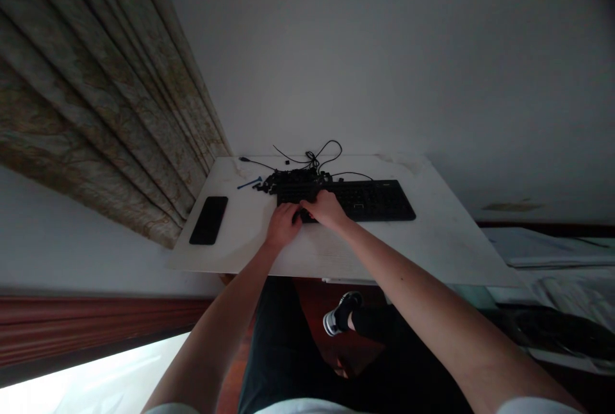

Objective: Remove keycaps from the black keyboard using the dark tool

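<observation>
L hand [283, 225] | R hand [327, 209] on kbd [379, 201], keys hidden | black heap [291, 180] unclear

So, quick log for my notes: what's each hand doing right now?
Left hand: on the black keyboard, grip unclear.
Right hand: also on it, grip unclear.

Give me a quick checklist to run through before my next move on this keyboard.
Left hand on the black keyboard: ok.
Right hand on the keyboard: ok.
Blue tool lying beside the keyboard on the white tabletop: ok.
Black cable free of tangles: not ok, it loops into the heap of small black pieces.
Keys under the hands in place: cannot tell, the hands hide them.
</observation>
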`<state>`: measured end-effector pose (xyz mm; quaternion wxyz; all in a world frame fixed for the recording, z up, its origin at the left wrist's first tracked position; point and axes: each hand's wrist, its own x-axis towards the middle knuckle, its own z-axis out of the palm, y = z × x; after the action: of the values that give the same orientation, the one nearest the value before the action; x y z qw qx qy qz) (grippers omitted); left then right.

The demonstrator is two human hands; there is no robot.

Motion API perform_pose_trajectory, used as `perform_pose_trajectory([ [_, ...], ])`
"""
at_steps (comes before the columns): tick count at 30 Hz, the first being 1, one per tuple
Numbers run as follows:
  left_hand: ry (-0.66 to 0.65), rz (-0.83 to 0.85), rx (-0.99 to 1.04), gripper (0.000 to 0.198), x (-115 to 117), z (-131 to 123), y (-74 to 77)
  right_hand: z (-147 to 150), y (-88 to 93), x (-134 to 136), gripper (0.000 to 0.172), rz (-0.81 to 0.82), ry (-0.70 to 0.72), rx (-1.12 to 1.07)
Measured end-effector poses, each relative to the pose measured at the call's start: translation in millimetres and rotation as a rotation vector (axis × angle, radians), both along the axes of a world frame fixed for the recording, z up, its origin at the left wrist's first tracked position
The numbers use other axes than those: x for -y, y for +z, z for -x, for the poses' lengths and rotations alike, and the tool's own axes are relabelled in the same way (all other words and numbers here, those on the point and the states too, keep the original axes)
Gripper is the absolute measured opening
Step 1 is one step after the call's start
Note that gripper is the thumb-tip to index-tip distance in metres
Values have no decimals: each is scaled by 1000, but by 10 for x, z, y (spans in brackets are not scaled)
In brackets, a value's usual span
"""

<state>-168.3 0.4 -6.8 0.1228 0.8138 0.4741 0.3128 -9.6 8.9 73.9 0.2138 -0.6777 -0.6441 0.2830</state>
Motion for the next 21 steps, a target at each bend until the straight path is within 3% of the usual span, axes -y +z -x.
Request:
perform_pose_trajectory([
  [11, 31, 58, -29, 23, -1, -5, 9, -90, -40, -8, 26, -46, 176, 24],
  [16, 16, 52, -21, 27, 5, -10, 21, -60, -86, 8, 19, 19, 57, -174],
  [21, 26, 64, 10, 25, -2, -2, 18, 13, -55, -27, 19, -23, 62, -43],
])
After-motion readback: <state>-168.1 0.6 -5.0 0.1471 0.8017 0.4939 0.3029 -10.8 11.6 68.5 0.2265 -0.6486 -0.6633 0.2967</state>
